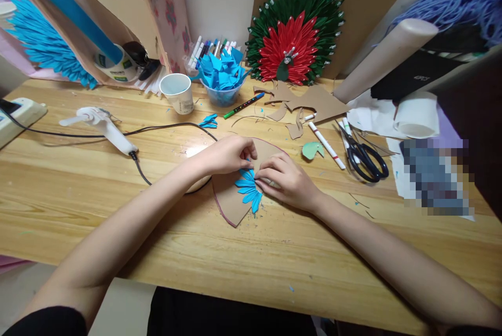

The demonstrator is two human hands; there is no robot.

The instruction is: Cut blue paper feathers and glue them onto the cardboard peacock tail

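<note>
A brown cardboard fan shape (231, 202) lies on the wooden table (117, 210) in front of me. Several folded blue paper petals (249, 189) sit in a row along its middle. My left hand (227, 154) comes in from the left with its fingertips pinched on a blue petal at the top of the row. My right hand (284, 179) rests on the cardboard just right of the petals, fingers curled and pressing down beside them. The two hands almost touch.
A white glue gun (104, 124) with a black cord lies at left. Behind are a paper cup (178, 92), a bowl of blue petals (221, 77), a green marker (243, 105), a red-and-green paper peacock (294, 37), cardboard scraps (309, 103), black scissors (364, 155) and a white marker (325, 145).
</note>
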